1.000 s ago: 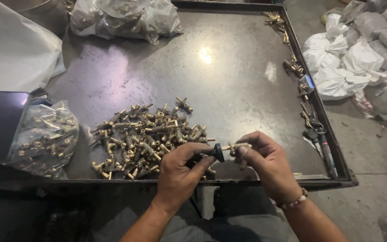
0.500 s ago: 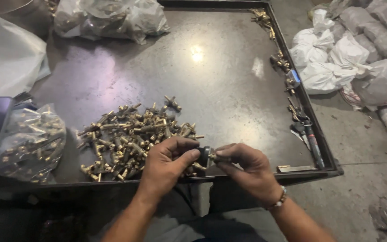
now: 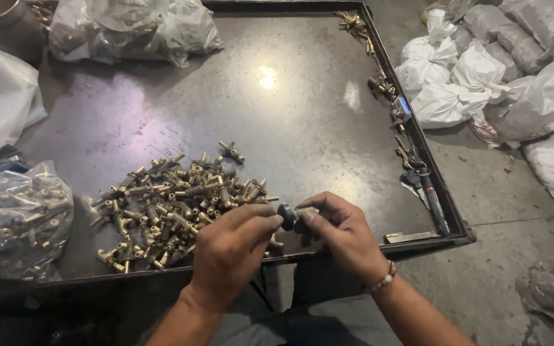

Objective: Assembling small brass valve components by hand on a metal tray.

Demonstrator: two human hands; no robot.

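Observation:
Over the table's near edge, my left hand (image 3: 229, 247) and my right hand (image 3: 341, 230) meet on one small brass fitting (image 3: 304, 212) with a dark round knob (image 3: 286, 216). The left fingers pinch the knob; the right fingers grip the brass body. Just left of the hands lies a pile of several similar brass fittings (image 3: 174, 198) on the dark metal table (image 3: 277, 122).
A clear bag of brass parts (image 3: 17, 221) lies at the left edge. Filled plastic bags (image 3: 129, 29) sit at the back. Keys, a screwdriver (image 3: 432, 198) and loose fittings line the right rim. White sacks (image 3: 476, 83) are heaped on the floor to the right.
The view has shifted slightly. Both hands have stayed together on the fitting near the front edge, turning it a little between the fingers.

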